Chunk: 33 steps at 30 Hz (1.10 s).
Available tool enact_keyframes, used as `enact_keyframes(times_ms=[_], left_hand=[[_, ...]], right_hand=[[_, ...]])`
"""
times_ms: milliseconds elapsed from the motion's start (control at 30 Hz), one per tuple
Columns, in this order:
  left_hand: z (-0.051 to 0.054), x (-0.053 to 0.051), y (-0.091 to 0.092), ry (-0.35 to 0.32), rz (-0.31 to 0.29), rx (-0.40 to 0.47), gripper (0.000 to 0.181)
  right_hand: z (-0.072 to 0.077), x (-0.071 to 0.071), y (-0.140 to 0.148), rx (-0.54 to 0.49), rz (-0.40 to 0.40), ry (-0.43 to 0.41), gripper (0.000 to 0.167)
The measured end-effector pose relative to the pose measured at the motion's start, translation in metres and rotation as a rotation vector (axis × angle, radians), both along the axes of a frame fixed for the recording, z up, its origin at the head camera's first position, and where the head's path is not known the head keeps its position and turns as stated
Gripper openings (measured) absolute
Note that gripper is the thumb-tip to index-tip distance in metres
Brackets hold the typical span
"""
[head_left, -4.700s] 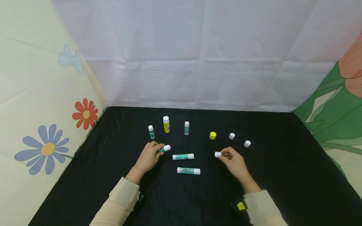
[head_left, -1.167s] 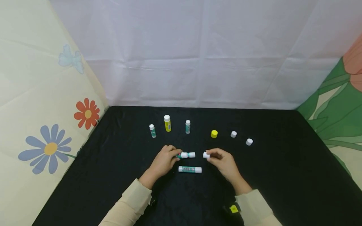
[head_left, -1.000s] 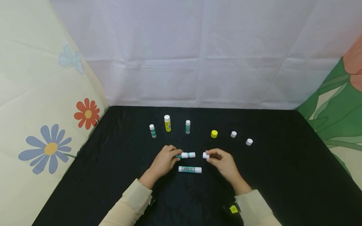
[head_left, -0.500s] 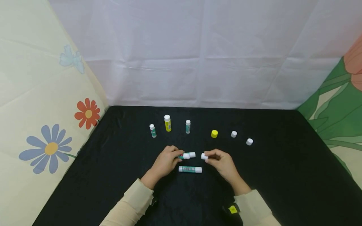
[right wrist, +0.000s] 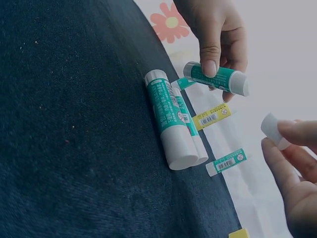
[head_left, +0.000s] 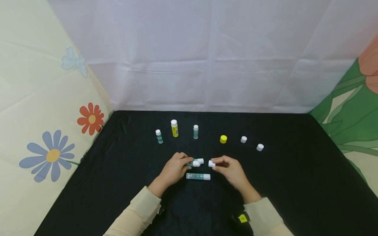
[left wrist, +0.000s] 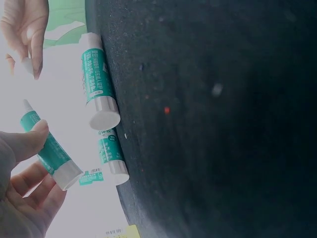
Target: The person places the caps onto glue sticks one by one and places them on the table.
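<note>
My left hand (head_left: 175,168) holds a green-and-white glue stick (left wrist: 47,146) between thumb and fingers, raised off the table. Its narrower white end points toward my right hand (head_left: 231,172). That hand pinches a small white cap (right wrist: 272,130) between thumb and fingertips. A short gap separates cap and stick. Just behind the held stick, one green glue stick (head_left: 200,161) lies on its side, partly covered in the head view. Nearer the wearer lies a thicker-looking capped glue stick (head_left: 198,176), crosswise on the black cloth.
At the back left stand a small green glue stick (head_left: 159,137), a yellow one (head_left: 175,129) and another green one (head_left: 196,132). Right of them sit a yellow cap (head_left: 223,139) and two white caps, one nearer (head_left: 260,147) and one farther (head_left: 243,139). Black cloth (head_left: 295,183) covers the table.
Over several seconds my left hand has moved right with the glue stick and my right hand left with the cap. The gap between them has kept narrowing. The other sticks and caps have stayed put.
</note>
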<state>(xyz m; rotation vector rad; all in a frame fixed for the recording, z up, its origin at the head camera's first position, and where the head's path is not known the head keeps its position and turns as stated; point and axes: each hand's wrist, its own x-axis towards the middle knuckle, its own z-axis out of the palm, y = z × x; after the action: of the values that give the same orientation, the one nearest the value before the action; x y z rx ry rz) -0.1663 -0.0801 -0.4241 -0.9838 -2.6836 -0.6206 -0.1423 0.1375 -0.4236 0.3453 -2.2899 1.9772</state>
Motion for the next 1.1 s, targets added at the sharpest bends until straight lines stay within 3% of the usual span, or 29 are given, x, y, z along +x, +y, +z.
enact_keyframes(times_ms=[400, 633, 1100], left_hand=[[0.0010, 0.0030, 0.0033, -0.011, -0.001, -0.004, 0.023], [0.0026, 0.0056, 0.0053, -0.023, -0.002, -0.015, 0.023], [0.0022, 0.0070, 0.0075, 0.012, -0.030, -0.019, 0.024]], right_hand=[[-0.0026, -0.0003, -0.0022, 0.045, 0.038, -0.023, 0.017], [-0.0015, 0.0027, -0.0053, 0.002, 0.058, -0.013, 0.018], [-0.0017, 0.0031, -0.0081, -0.001, 0.087, 0.000, 0.017]])
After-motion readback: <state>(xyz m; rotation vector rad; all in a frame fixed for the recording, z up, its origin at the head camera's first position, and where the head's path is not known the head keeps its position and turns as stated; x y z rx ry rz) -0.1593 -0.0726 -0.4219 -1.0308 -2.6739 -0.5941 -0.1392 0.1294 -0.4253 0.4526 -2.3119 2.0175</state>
